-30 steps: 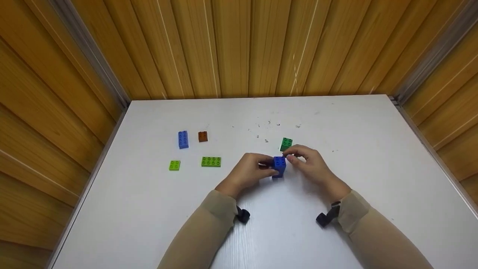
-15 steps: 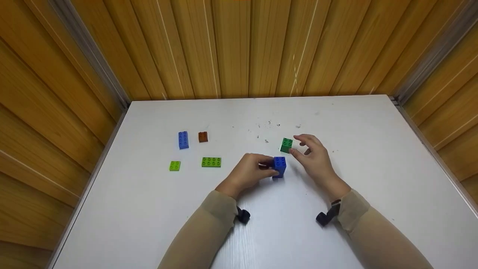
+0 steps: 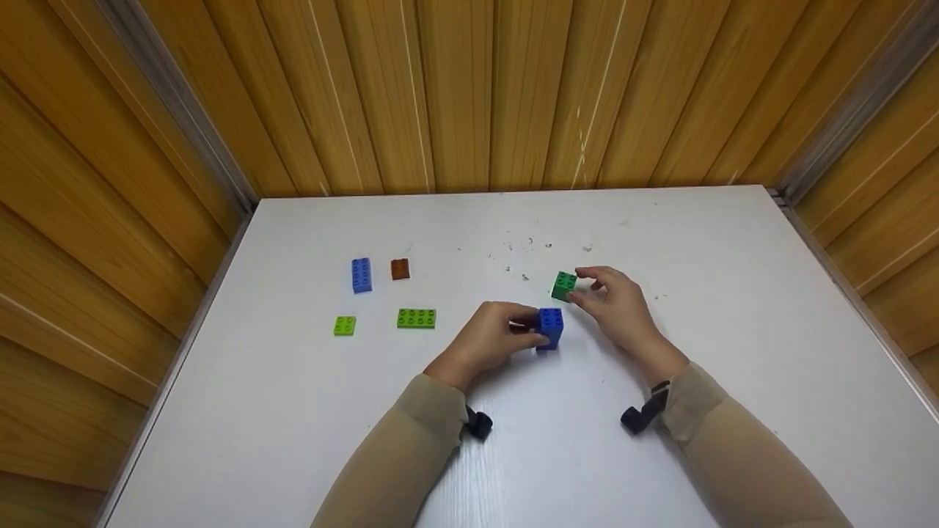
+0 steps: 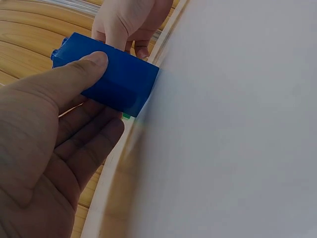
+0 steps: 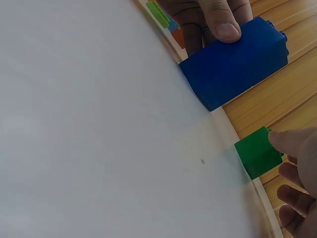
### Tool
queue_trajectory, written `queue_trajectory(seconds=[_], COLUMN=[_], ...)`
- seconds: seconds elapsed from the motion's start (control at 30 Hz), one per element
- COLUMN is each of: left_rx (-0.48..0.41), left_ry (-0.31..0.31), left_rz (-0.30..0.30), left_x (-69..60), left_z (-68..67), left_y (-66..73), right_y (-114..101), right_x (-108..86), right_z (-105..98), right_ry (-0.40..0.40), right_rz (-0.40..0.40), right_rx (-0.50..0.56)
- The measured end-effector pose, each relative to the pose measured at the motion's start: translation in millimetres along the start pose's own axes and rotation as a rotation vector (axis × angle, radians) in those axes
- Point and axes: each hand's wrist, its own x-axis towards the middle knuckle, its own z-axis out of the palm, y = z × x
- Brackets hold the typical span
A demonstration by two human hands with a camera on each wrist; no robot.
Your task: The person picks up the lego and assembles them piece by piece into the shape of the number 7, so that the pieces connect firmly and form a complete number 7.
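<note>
My left hand (image 3: 490, 339) holds a tall blue toy brick (image 3: 551, 328) that stands upright on the white table. In the left wrist view the thumb lies flat against a smooth side of this blue brick (image 4: 124, 79), with studs at its top end. Behind it and slightly right, my right hand (image 3: 620, 308) pinches a small green toy brick (image 3: 564, 287) between thumb and index finger. The right wrist view shows the thumb on the green brick (image 5: 257, 152); the index fingertip is hidden there. The two bricks are apart.
Left of the hands lie a flat lime brick (image 3: 416, 318), a smaller lime brick (image 3: 345, 325), a light blue brick (image 3: 361, 275) and a brown brick (image 3: 400, 269). Wood-patterned panels (image 3: 455, 95) stand behind the white table (image 3: 308, 425) and along both sides.
My right hand has moved from beside the blue brick back to the green brick and taken hold of it. The green brick has turned slightly. My left hand stays on the blue brick.
</note>
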Motion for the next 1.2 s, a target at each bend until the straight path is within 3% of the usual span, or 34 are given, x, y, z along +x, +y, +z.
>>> queue_trajectory(seconds=[0.3,0.77,1.2], left_rx=[-0.007,0.002,-0.003], left_ry=[-0.011,-0.009,-0.006], left_rz=[0.001,-0.013,-0.04], left_x=[-0.5,0.2,-0.5], left_z=[2.8,1.0,-0.2], left_y=[-0.3,0.9,2.8], right_y=[3.6,-7.6,-28.5], right_x=[6.7,4.3,3.0], right_z=[-0.8,-13.2,-34.1], right_ry=[-0.033,-0.006,-0.057], right_rz=[0.043,0.061,-0.005], right_rx=[-0.034,0.055,0.093])
